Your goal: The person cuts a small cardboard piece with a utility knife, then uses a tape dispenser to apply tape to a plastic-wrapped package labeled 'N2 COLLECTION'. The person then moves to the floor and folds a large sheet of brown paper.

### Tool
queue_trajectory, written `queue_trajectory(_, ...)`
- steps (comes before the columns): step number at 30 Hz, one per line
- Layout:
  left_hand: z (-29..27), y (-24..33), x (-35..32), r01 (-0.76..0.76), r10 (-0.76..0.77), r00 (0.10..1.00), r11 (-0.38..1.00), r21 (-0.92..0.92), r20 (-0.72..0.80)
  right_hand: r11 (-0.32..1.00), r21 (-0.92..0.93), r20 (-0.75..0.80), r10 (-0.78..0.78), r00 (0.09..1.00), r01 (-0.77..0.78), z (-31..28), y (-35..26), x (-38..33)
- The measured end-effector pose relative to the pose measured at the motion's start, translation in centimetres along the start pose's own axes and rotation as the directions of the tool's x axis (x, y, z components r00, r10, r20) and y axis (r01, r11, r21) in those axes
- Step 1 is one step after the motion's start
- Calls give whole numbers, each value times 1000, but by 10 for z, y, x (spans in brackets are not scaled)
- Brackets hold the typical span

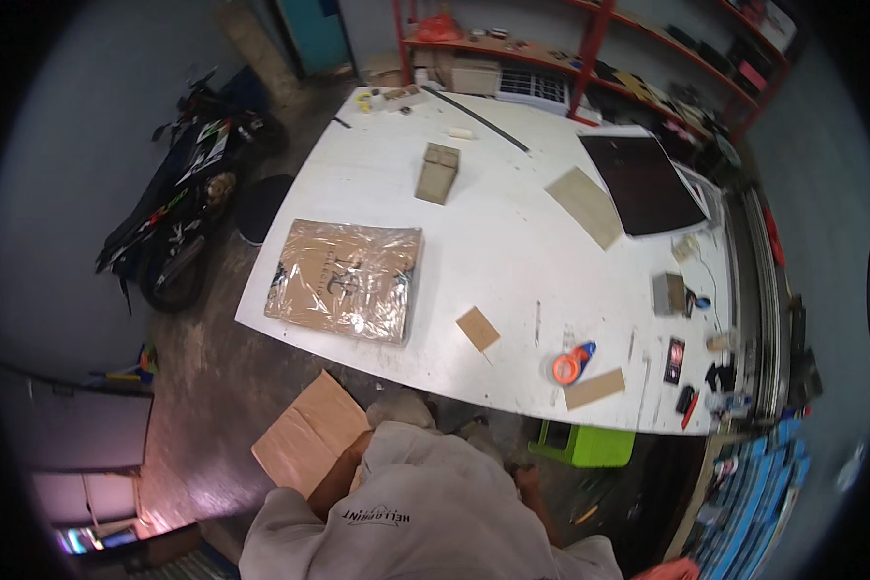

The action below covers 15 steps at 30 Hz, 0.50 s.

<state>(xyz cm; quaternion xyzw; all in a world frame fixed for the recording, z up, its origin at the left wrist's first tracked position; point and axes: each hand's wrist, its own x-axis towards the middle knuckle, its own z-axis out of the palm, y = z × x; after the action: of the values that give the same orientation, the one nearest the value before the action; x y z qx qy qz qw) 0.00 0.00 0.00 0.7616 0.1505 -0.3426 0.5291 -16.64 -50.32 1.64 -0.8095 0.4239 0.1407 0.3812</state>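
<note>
Below the table's front edge, my left forearm point(336, 479) reaches up beside a large creased brown sheet point(304, 433), which looks like paper or card. The hand end of that arm meets the sheet's right edge, but its fingers are hidden, so whether it grips the sheet cannot be made out. On the other side of my grey shirt, my right hand point(527, 476) hangs low near a bright green plastic stool point(599, 446). That hand is small and dark in the picture, and its fingers do not show clearly.
The white table point(358, 193) bears a plastic-wrapped cardboard package point(346, 280), a greyish-brown block point(438, 174), an orange-and-blue tape dispenser point(570, 364), card pieces point(478, 330) and a black sheet point(640, 184). A motorcycle point(188, 184) stands left; red shelving point(590, 58) is behind.
</note>
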Motion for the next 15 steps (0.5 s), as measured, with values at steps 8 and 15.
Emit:
queue_trajectory(8,-111,268,44,-450,469,810,882,139,-354,983,-46,-178,-182,967,177,15,-34,63)
queue_trajectory(15,-360,365,231,-602,596,516,764,235,-615,963,114,-65,-237,969,243,27,-267,86)
